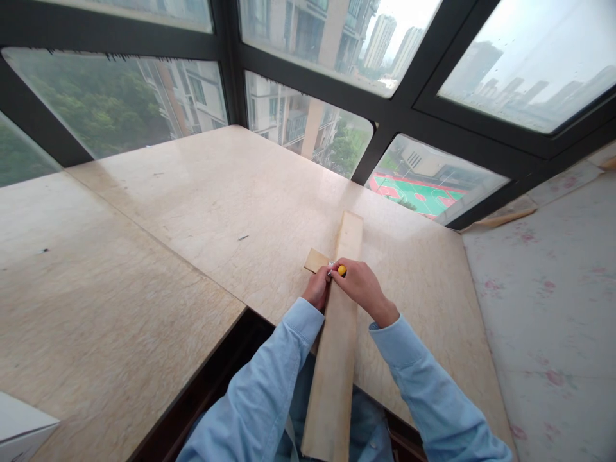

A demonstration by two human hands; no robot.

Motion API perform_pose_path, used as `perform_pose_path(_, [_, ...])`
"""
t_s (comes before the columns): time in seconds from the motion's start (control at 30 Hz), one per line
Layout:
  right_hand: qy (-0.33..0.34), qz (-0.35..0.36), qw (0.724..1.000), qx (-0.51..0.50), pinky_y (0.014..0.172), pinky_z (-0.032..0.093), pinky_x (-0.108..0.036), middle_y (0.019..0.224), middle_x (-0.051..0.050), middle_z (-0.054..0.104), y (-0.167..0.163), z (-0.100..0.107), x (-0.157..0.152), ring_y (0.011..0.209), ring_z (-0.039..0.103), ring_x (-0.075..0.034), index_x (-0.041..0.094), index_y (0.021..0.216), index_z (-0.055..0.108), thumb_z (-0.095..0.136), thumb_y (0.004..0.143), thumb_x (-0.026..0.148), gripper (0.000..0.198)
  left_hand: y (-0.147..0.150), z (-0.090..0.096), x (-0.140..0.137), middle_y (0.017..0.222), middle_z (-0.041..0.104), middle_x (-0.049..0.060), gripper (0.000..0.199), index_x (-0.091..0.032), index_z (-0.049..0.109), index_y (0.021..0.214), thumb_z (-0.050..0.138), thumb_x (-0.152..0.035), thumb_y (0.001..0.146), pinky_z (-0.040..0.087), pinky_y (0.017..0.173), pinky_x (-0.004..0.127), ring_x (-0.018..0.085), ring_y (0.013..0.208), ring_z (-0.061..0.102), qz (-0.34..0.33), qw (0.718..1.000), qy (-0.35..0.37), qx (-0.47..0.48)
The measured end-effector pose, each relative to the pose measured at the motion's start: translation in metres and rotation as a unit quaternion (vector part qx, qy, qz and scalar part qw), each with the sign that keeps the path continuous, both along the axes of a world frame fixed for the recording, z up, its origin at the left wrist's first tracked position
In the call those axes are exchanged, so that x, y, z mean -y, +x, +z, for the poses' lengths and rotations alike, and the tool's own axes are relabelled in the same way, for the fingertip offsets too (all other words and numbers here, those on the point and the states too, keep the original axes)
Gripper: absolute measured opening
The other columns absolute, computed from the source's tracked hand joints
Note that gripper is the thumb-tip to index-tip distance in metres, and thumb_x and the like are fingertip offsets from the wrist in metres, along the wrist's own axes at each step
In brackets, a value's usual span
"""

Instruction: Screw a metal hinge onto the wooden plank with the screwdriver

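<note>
A long pale wooden board [332, 378] runs from the table toward my body, its near end over my lap. A small wooden piece [316, 260] sits against its left side, partly hidden by my fingers. My left hand [317, 287] is closed at the board's left edge, beside a tiny shiny metal part [330, 274]; what its fingers hold is mostly hidden. My right hand [359, 282] is closed over the board, around a small tool with a rounded yellow end [342, 271]. The tool's other end is too small to make out, close to my left fingertips.
The stone-patterned tabletop [212, 205] has a seam and an open notch at my body. A small thin metal item [243, 238] and a dark bit [44, 250] lie on it. A white box [24, 420] stands at lower left. Dark-framed windows [308, 70] border the far side, papered wall [548, 301] the right.
</note>
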State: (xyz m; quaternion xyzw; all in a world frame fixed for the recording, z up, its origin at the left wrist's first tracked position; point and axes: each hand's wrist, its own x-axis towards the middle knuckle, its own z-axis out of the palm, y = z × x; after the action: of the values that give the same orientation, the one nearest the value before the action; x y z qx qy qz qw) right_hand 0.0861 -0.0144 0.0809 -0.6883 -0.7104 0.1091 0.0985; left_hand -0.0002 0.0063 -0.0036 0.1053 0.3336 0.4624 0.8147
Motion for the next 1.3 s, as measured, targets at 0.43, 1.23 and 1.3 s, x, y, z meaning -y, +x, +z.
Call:
perform_pose_path(0.43, [0.021, 0.047, 0.998, -0.022, 0.076, 0.044, -0.028, 0.091, -0.005, 0.07, 0.0034, -0.0024, -0.0004, 0.086, 0.063, -0.019, 0.021, 0.085, 0.066, 0.054, 0.081, 0.012, 0.015, 0.0015, -0.0036, -0.0008, 0.065, 0.063, 0.002, 0.01, -0.015, 0.064, 0.063, 0.064, -0.025, 0.063, 0.043, 0.063, 0.028, 0.017, 0.065, 0.056, 0.012, 1.0, 0.013, 0.012])
perform_pose_path(1.23, [0.08, 0.019, 0.993, -0.082, 0.071, 0.043, -0.028, 0.084, -0.003, 0.072, 0.0044, 0.0, -0.0019, 0.077, 0.063, -0.018, 0.021, 0.082, 0.067, 0.058, 0.084, 0.02, 0.009, 0.0015, -0.0034, -0.0012, 0.064, 0.065, 0.002, 0.013, -0.013, 0.067, 0.072, 0.063, -0.024, 0.066, 0.046, 0.064, 0.027, 0.017, 0.065, 0.059, 0.016, 1.0, 0.006, -0.001])
perform_pose_path(1.3, [0.098, 0.017, 0.991, -0.094, 0.07, 0.043, -0.028, 0.081, -0.003, 0.071, 0.0061, 0.0009, -0.0033, 0.075, 0.063, -0.018, 0.02, 0.081, 0.067, 0.058, 0.083, 0.021, 0.009, 0.0024, -0.0059, -0.0017, 0.065, 0.066, 0.002, 0.016, -0.012, 0.067, 0.076, 0.065, -0.025, 0.066, 0.048, 0.067, 0.028, 0.018, 0.067, 0.062, 0.017, 1.0, 0.008, 0.0])
